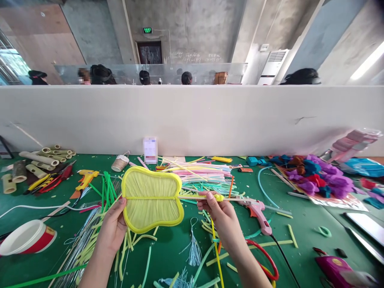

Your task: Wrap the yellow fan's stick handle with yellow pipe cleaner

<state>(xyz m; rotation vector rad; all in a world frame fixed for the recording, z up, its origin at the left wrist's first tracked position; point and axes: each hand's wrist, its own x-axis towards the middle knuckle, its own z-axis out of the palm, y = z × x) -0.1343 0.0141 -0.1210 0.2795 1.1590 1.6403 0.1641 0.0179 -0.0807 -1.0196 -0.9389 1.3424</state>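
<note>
A yellow hand fan (pixel 153 212) with a fuzzy rim and pleated translucent panels is held up over the table, its face toward me. My left hand (pixel 111 224) grips the fan's left edge, thumb near the end of the centre rib. My right hand (pixel 220 216) pinches the thin pale handle (pixel 190 197) between thumb and fingers. A small yellow fuzzy knot (pixel 219 197) sits on the handle by my right thumb. Just beyond the handle's far end lies a pink glue gun (pixel 258 210). Below the fan rests a light blue tassel (pixel 194 250).
Coloured pipe cleaners (pixel 204 172) cover the green table (pixel 303 256). At left are bamboo pieces (pixel 45 158), pliers (pixel 63 178), a yellow glue gun (pixel 87 179) and a paper cup (pixel 30 238). Purple and blue material (pixel 330 176) lies at right. A white partition (pixel 192 120) stands behind; heads show beyond.
</note>
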